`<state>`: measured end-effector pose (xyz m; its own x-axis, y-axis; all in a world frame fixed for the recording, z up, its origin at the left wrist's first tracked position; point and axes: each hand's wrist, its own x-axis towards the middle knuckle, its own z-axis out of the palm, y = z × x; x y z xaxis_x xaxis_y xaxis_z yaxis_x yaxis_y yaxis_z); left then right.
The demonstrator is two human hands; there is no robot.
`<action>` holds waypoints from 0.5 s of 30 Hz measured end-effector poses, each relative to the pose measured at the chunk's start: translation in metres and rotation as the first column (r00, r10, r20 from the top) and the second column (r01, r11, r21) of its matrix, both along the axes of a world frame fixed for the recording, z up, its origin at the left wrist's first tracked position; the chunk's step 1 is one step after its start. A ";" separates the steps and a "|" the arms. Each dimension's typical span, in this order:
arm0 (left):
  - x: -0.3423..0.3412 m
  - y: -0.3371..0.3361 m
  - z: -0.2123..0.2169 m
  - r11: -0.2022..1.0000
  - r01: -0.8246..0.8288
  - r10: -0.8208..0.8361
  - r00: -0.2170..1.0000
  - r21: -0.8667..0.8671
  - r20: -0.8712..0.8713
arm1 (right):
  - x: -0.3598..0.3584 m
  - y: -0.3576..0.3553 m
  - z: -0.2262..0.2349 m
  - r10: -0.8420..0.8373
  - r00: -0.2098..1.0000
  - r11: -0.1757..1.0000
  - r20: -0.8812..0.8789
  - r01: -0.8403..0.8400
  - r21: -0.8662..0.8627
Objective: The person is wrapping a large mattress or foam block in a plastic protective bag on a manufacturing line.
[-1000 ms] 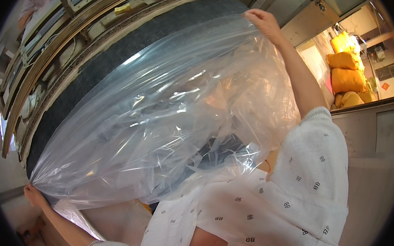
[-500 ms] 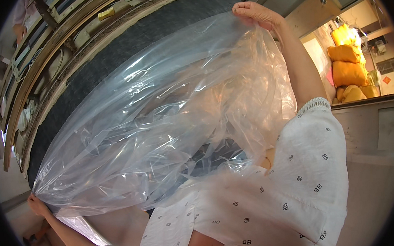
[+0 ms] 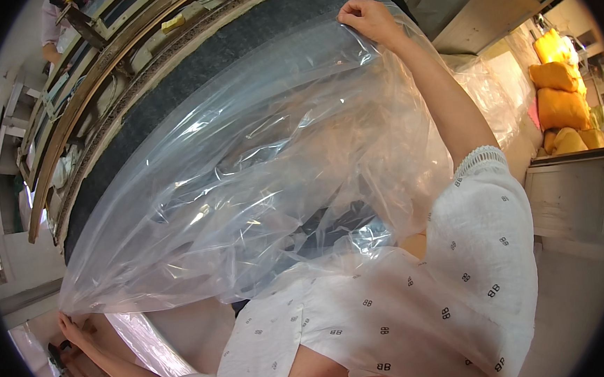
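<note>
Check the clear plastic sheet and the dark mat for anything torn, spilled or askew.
Nothing stands out. The plastic sheet is creased and billowed but shows no tear; the right hand and left hand hold opposite ends over the dark mat. No spill is visible.

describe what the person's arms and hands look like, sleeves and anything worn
Both hands are bare: no gloves, and no rings or watch that show. The right arm has a loose short white sleeve with small dark printed marks and a lacy trim at its hem. The left arm shows a matching white cuff near the lower edge.
</note>
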<state>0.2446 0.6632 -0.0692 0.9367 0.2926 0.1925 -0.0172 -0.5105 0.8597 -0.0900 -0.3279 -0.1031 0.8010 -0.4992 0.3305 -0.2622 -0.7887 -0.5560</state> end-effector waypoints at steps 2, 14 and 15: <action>-0.020 0.020 0.012 0.999 -0.010 0.011 1.000 -0.039 0.011 | 0.006 0.004 -0.004 -0.067 0.998 0.998 0.009 0.067 0.001; -0.034 -0.022 -0.055 0.939 -0.065 0.086 0.995 -0.337 0.048 | 0.040 -0.047 0.009 0.094 0.921 0.905 0.378 0.079 -0.418; -0.027 0.000 -0.046 0.948 -0.058 0.063 0.998 -0.312 0.005 | 0.052 -0.040 0.046 0.060 0.898 0.948 0.436 0.086 -0.307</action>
